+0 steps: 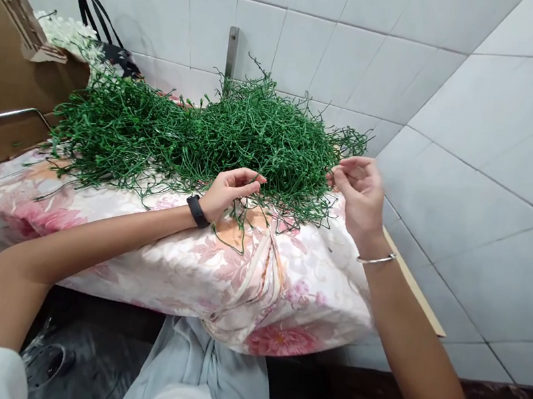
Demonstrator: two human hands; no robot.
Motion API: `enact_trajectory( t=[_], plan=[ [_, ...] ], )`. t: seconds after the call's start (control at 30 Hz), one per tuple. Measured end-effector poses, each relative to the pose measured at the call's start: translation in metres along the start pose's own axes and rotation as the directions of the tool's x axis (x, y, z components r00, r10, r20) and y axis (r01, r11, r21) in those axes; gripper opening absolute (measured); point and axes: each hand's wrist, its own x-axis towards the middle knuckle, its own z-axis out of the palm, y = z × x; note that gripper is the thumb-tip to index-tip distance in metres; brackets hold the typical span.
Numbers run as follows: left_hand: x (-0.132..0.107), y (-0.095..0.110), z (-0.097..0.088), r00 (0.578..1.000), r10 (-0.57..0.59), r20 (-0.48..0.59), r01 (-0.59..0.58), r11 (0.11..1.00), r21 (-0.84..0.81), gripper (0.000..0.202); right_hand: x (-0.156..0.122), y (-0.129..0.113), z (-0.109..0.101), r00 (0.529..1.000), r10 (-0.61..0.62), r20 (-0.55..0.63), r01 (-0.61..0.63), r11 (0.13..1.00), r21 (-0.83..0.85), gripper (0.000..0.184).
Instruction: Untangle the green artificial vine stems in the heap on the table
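Note:
A big tangled heap of thin green artificial stems (257,130) covers the back of the cloth-covered table. At the heap's front edge, my left hand (231,195) is closed, thumb and fingertips pinched on a green stem. Several loose stems (242,239) trail onto the cloth just below that hand. My right hand (363,191) is at the heap's right end, its thumb and fingers drawn together in a pinch. Whatever lies between those fingertips is too small to make out.
The flowered tablecloth (145,261) drapes over the table's front edge. A cardboard box (9,64) stands at the left, with white artificial flowers (67,33) and a black bag (117,58) behind. Tiled walls (359,59) close off the back and right.

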Motion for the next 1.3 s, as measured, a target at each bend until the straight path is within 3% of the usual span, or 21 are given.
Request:
enact_trajectory(
  t=[0.1,0.23,0.5,0.6,0.7,0.8,0.9,1.03,1.07,1.13,1.23,1.3],
  plan=[
    [0.002,-0.002,-0.003,1.0,-0.003,0.014,0.004,0.999,-0.035,0.025,-0.005,-0.001,0.003,0.986,-0.117,0.119,0.147,0.944,-0.295,0.014],
    [0.003,-0.003,-0.004,1.0,-0.008,-0.011,0.007,0.997,-0.077,0.025,-0.006,0.0,0.0,0.939,-0.138,0.314,0.293,0.798,-0.527,0.02],
    [0.005,0.002,-0.007,0.997,0.075,-0.009,-0.076,0.996,-0.041,0.026,-0.01,-0.011,0.006,0.924,-0.231,0.303,0.36,0.793,-0.492,0.017],
    [0.005,0.005,-0.008,0.996,0.089,-0.017,-0.089,0.996,-0.029,0.025,-0.011,-0.026,0.008,0.919,-0.275,0.284,0.375,0.833,-0.408,0.015],
    [0.005,0.009,-0.009,0.995,0.101,-0.003,-0.101,0.995,-0.003,0.025,-0.007,-0.046,0.011,0.897,-0.258,0.358,0.388,0.849,-0.359,0.015],
    [0.006,0.016,-0.01,0.987,0.154,0.049,-0.157,0.986,0.058,0.023,0.007,-0.065,0.018,0.818,-0.25,0.519,0.491,0.774,-0.401,0.016],
    [0.011,0.029,-0.015,0.946,0.318,0.067,-0.324,0.936,0.14,0.021,0.02,-0.072,0.028,0.707,-0.142,0.693,0.571,0.693,-0.44,0.023],
    [0.023,0.049,-0.026,0.824,0.564,0.045,-0.556,0.792,0.251,0.021,0.007,-0.067,0.052,0.452,0.126,0.883,0.522,0.766,-0.376,0.041],
    [0.026,0.053,-0.029,0.794,0.606,0.043,-0.59,0.754,0.289,0.021,-0.002,-0.064,0.059,0.427,0.158,0.89,0.513,0.768,-0.383,0.041],
    [0.032,0.062,-0.034,0.749,0.661,0.046,-0.629,0.688,0.361,0.022,-0.021,-0.06,0.073,0.42,0.208,0.884,0.563,0.704,-0.433,0.044],
    [0.041,0.076,-0.036,0.704,0.707,0.062,-0.664,0.626,0.409,0.022,-0.038,-0.052,0.087,0.358,0.295,0.886,0.603,0.651,-0.461,0.032],
    [0.047,0.084,-0.035,0.676,0.731,0.09,-0.69,0.586,0.424,0.022,-0.036,-0.044,0.088,0.385,0.283,0.878,0.612,0.633,-0.473,0.021]
  ],
)
